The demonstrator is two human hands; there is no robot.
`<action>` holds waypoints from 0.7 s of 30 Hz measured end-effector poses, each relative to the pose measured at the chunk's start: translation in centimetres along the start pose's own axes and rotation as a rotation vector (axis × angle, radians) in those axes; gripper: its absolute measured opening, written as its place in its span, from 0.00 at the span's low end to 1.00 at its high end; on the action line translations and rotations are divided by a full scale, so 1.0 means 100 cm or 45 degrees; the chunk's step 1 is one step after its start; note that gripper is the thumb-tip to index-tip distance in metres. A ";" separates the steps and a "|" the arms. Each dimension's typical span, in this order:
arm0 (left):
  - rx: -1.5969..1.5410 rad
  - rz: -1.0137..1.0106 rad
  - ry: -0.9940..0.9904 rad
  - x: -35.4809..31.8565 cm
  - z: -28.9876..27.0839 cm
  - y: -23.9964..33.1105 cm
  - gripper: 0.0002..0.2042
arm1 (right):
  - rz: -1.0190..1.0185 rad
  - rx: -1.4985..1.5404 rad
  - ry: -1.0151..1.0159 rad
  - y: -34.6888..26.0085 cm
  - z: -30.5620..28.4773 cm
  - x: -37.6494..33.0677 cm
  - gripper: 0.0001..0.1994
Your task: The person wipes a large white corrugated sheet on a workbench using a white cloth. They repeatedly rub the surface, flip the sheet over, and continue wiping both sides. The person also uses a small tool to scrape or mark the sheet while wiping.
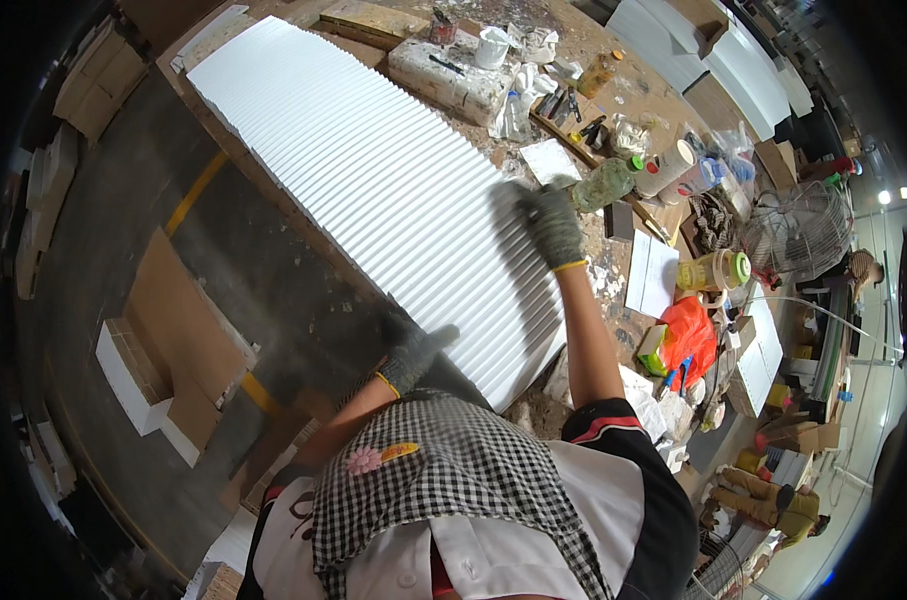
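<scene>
The white ribbed stack (373, 190) lay slantwise along the near left side of the cluttered workbench (573, 30), from the upper left down to just in front of the person's body.

The right forearm reached up and forward, fairly straight, and the gloved right hand (551, 228) was at the stack's right edge, back upward, fingers toward the upper left. Those fingers were blurred, so I could not tell whether they pinched a strip or only rested there.

The left arm was bent low beside the body. The left hand (413, 358), also gloved, was at the stack's lower left edge, fingers extended rightward; blur hid whether it gripped anything.

The checked apron (443, 490) bore a pink flower patch (364, 460) beside an orange oval one (399, 452), whose marks were too small to read. A white sheet (653, 273) right of the right forearm carried faint lines, likewise illegible. Beyond the right hand, a white container (665, 168) showed a red spot near a green-capped bottle (608, 183).
</scene>
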State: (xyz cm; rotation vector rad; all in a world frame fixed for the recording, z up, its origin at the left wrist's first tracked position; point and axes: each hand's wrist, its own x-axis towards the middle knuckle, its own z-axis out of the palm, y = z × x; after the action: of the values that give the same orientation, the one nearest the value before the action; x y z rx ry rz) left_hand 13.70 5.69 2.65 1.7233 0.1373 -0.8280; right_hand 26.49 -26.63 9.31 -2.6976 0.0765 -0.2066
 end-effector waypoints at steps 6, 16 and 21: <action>-0.052 -0.293 -0.105 -0.008 -0.007 0.015 0.31 | 0.867 1.113 -0.497 -0.044 -0.002 -0.007 0.12; -0.086 -0.208 -0.127 0.001 -0.003 0.004 0.35 | -0.140 -0.438 -0.398 -0.022 0.007 0.000 0.10; -0.098 -0.205 -0.200 -0.004 -0.007 0.005 0.34 | -0.016 -0.489 0.022 0.010 -0.004 0.025 0.16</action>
State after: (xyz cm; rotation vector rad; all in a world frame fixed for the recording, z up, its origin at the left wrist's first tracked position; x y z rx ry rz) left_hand 13.94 6.26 3.30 1.5833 0.2005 -1.0599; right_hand 28.85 -27.93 9.61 -3.0796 0.1146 -0.2405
